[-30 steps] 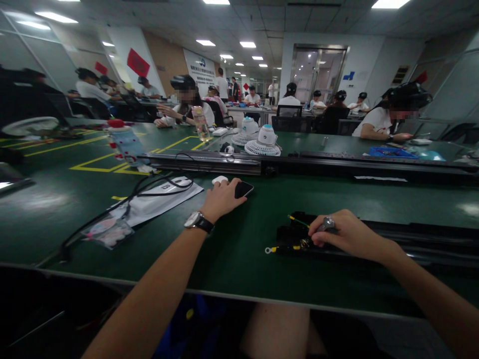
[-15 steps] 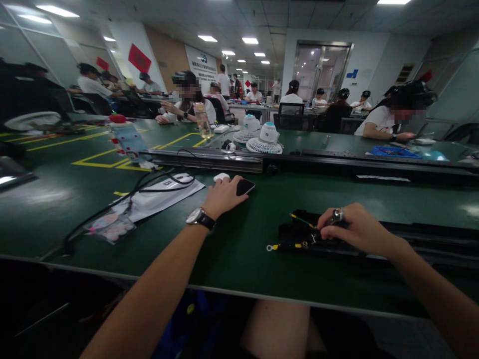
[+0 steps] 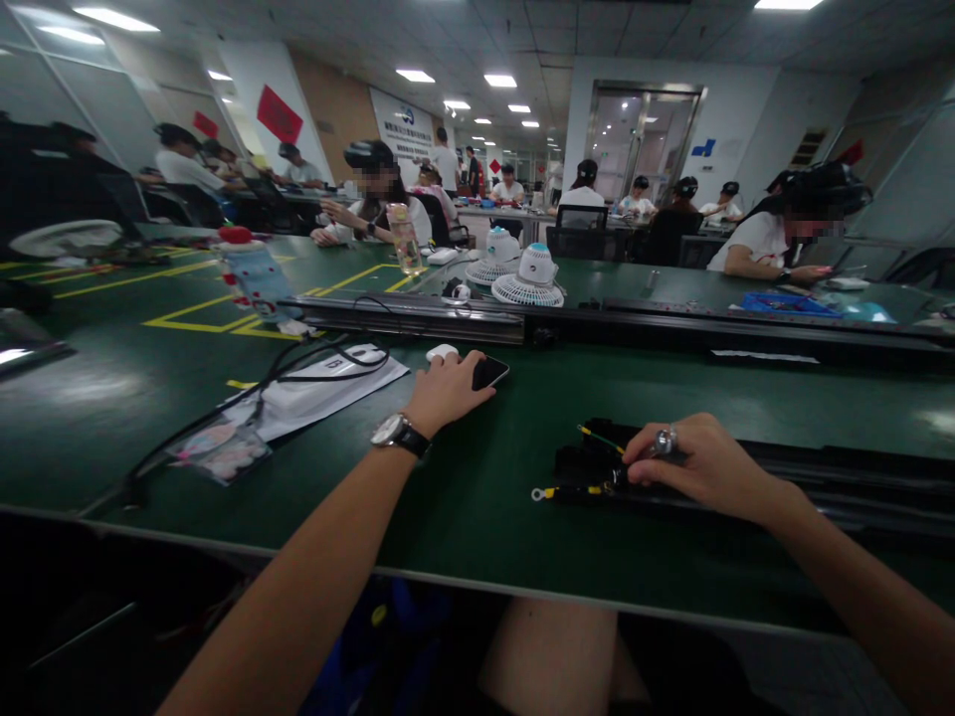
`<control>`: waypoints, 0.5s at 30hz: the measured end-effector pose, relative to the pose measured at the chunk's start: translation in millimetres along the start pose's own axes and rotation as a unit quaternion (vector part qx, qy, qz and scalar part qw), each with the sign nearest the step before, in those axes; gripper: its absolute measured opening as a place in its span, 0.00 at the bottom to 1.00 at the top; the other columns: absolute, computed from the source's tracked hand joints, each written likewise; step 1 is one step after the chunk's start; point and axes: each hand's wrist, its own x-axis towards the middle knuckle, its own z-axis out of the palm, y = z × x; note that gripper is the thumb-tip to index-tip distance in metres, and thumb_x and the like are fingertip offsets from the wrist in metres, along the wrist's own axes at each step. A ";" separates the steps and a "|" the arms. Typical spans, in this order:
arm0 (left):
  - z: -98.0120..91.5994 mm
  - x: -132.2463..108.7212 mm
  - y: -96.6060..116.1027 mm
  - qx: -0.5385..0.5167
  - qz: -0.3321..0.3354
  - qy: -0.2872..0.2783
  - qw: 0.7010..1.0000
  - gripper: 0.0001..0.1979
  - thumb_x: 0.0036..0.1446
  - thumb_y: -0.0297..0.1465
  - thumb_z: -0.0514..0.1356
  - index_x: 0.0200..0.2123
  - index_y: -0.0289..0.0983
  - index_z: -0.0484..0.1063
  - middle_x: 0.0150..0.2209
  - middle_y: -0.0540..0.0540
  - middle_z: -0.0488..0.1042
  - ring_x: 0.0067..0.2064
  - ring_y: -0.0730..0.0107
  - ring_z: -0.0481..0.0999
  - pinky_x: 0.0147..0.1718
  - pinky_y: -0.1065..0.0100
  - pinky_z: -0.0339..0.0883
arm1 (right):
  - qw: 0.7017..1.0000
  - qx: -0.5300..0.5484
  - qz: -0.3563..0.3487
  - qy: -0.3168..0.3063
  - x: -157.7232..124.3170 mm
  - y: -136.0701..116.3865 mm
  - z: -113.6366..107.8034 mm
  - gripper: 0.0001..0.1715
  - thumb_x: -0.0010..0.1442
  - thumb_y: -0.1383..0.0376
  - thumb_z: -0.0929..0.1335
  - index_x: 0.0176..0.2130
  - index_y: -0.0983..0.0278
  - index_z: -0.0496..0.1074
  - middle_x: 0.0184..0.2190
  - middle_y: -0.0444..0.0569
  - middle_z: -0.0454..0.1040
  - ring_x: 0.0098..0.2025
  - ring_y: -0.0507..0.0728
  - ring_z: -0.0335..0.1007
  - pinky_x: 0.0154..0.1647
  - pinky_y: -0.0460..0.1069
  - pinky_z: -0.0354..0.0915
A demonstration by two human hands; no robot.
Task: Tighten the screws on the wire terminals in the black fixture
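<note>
Two white fans (image 3: pixel 531 270) stand between a red-capped bottle (image 3: pixel 254 280) and a blue tray (image 3: pixel 791 307).

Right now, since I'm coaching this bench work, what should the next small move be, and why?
I'd suggest bringing the left hand from the phone to steady the ring terminal: only the right hand is at the wires, and the terminal juts out with no fingers on it.
</note>
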 end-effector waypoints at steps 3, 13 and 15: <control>-0.4 0.0 0.9 0.000 -0.003 0.000 1.000 0.32 0.60 0.53 0.56 0.63 0.48 0.60 0.57 0.37 0.67 0.59 0.41 0.64 0.53 0.47 0.62 | 1.000 0.005 0.003 -0.001 -0.1 -0.6 0.6 0.09 0.67 0.58 0.71 0.39 0.60 0.79 0.28 0.41 0.80 0.27 0.51 0.77 0.31 0.44 0.67; -0.2 -0.1 0.7 0.006 0.000 0.002 1.000 0.31 0.60 0.53 0.56 0.62 0.48 0.60 0.57 0.37 0.67 0.58 0.42 0.65 0.53 0.48 0.63 | 1.000 0.008 0.015 -0.008 -0.2 -0.9 1.8 0.09 0.66 0.57 0.71 0.38 0.60 0.79 0.27 0.41 0.81 0.28 0.52 0.79 0.31 0.45 0.69; -0.2 0.2 0.6 0.007 -0.001 0.001 1.000 0.31 0.60 0.53 0.56 0.62 0.48 0.60 0.57 0.37 0.67 0.58 0.42 0.65 0.53 0.48 0.63 | 0.999 0.029 0.021 -0.012 -0.9 -1.9 2.1 0.10 0.65 0.57 0.72 0.38 0.60 0.79 0.27 0.41 0.81 0.27 0.52 0.79 0.30 0.45 0.70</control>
